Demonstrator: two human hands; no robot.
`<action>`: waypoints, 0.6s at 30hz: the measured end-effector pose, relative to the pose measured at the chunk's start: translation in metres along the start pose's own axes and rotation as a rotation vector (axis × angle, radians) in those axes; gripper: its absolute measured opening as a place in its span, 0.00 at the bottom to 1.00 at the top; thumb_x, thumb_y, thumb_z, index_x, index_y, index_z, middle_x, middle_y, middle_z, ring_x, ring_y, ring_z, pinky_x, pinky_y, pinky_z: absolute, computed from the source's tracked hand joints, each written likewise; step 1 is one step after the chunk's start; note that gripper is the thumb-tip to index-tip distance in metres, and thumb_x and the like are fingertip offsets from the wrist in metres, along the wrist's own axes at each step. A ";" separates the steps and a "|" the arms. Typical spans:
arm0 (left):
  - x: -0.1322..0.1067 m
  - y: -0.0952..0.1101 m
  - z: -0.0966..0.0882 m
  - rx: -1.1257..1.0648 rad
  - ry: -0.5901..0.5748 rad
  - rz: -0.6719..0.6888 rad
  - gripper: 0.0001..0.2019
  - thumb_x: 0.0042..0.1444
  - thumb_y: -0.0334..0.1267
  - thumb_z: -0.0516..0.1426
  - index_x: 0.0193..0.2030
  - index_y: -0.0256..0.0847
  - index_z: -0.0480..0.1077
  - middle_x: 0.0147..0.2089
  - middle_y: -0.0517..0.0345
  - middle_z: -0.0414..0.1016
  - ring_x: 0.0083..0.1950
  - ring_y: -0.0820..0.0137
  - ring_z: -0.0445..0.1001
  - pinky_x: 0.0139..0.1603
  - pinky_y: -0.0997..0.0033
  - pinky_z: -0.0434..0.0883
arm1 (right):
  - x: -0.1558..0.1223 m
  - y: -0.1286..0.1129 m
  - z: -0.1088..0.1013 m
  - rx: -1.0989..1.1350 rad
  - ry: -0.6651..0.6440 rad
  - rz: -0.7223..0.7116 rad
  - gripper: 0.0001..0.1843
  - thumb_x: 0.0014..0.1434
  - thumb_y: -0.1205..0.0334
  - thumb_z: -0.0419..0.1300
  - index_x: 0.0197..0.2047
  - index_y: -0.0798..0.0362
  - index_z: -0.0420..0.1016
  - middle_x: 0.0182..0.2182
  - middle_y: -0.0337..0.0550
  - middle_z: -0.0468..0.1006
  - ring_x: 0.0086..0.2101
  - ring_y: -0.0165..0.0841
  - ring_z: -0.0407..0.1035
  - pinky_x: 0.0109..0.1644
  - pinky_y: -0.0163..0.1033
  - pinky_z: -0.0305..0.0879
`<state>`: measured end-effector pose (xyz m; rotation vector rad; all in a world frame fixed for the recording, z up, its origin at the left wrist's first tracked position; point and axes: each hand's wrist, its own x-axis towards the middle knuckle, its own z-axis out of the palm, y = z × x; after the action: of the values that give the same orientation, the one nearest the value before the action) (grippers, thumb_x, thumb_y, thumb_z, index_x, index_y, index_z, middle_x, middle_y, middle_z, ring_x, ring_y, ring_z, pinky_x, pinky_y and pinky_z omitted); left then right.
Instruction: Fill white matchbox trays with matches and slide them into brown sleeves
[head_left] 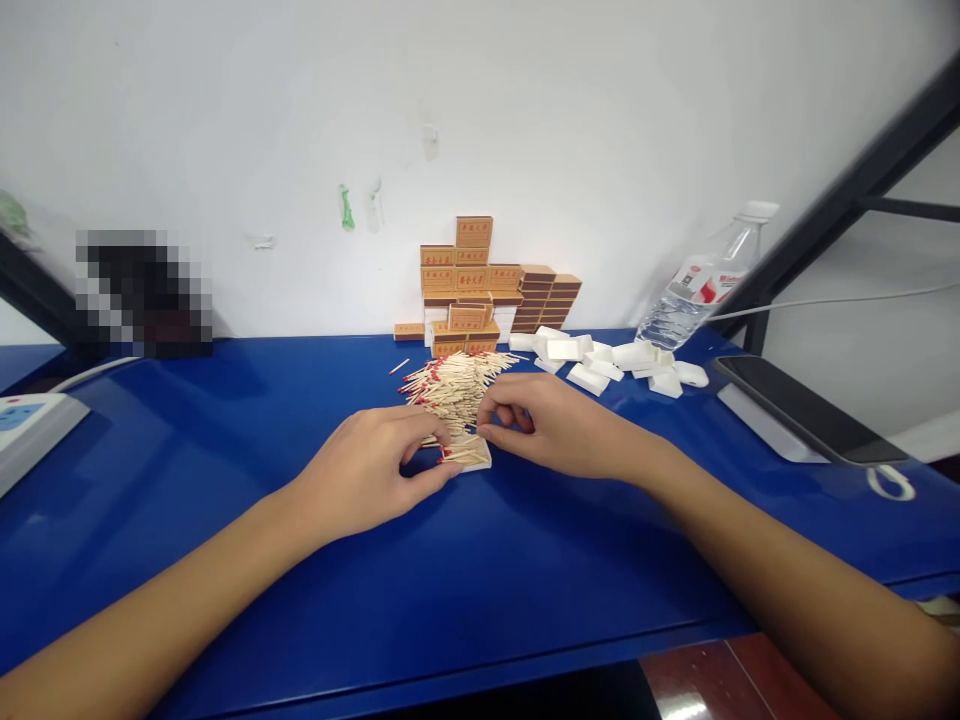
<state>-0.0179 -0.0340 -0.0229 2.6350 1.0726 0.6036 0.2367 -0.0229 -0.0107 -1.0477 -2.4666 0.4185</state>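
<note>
A loose heap of red-tipped matches (pixel 456 383) lies on the blue table (pixel 480 580). Just in front of it sits a small white matchbox tray (pixel 474 459) with matches in it. My left hand (pixel 369 470) curls around the tray's left side, thumb and fingers pinching it. My right hand (pixel 546 423) rests at the tray's right end, fingers curled and pinched on matches at the heap's near edge.
Stacked tan matchboxes (pixel 471 285) and brown sleeves (pixel 547 297) stand against the white wall. Empty white trays (pixel 607 360) lie right of the heap. A water bottle (pixel 705 280), a dark phone (pixel 802 408) and a white power strip (pixel 26 425) sit at the sides.
</note>
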 end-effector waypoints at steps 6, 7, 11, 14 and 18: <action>0.000 0.001 -0.004 0.014 -0.025 0.026 0.06 0.63 0.39 0.59 0.44 0.44 0.77 0.29 0.63 0.69 0.32 0.70 0.70 0.33 0.70 0.62 | -0.003 0.008 -0.005 -0.092 -0.050 0.047 0.07 0.65 0.60 0.65 0.37 0.53 0.78 0.31 0.39 0.75 0.33 0.31 0.66 0.37 0.37 0.57; 0.000 0.001 -0.004 0.029 -0.020 0.023 0.07 0.63 0.40 0.60 0.45 0.44 0.77 0.30 0.63 0.70 0.32 0.70 0.70 0.33 0.70 0.62 | -0.003 0.009 -0.004 -0.084 -0.065 0.052 0.07 0.65 0.59 0.65 0.36 0.53 0.78 0.31 0.39 0.75 0.32 0.31 0.66 0.37 0.37 0.57; 0.000 0.001 -0.002 0.105 -0.014 -0.003 0.13 0.62 0.45 0.61 0.50 0.43 0.77 0.32 0.61 0.73 0.31 0.68 0.72 0.32 0.69 0.63 | -0.002 0.009 -0.002 -0.014 -0.080 0.048 0.06 0.66 0.62 0.63 0.35 0.52 0.77 0.29 0.38 0.76 0.31 0.30 0.66 0.36 0.37 0.57; -0.001 0.000 0.000 0.133 -0.033 -0.027 0.16 0.62 0.48 0.62 0.53 0.43 0.77 0.33 0.59 0.75 0.31 0.68 0.73 0.32 0.69 0.64 | -0.001 0.008 -0.003 -0.012 -0.064 0.038 0.06 0.66 0.64 0.62 0.35 0.53 0.77 0.29 0.38 0.76 0.31 0.30 0.66 0.36 0.37 0.58; -0.001 0.000 0.001 0.132 -0.048 -0.037 0.18 0.63 0.49 0.61 0.55 0.43 0.77 0.34 0.59 0.76 0.32 0.67 0.74 0.33 0.68 0.66 | -0.001 0.008 -0.009 -0.015 -0.067 0.044 0.07 0.67 0.63 0.61 0.36 0.53 0.77 0.29 0.38 0.76 0.31 0.30 0.66 0.35 0.36 0.58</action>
<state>-0.0184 -0.0346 -0.0237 2.7186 1.1823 0.4747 0.2468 -0.0172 -0.0073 -1.1132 -2.5131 0.4568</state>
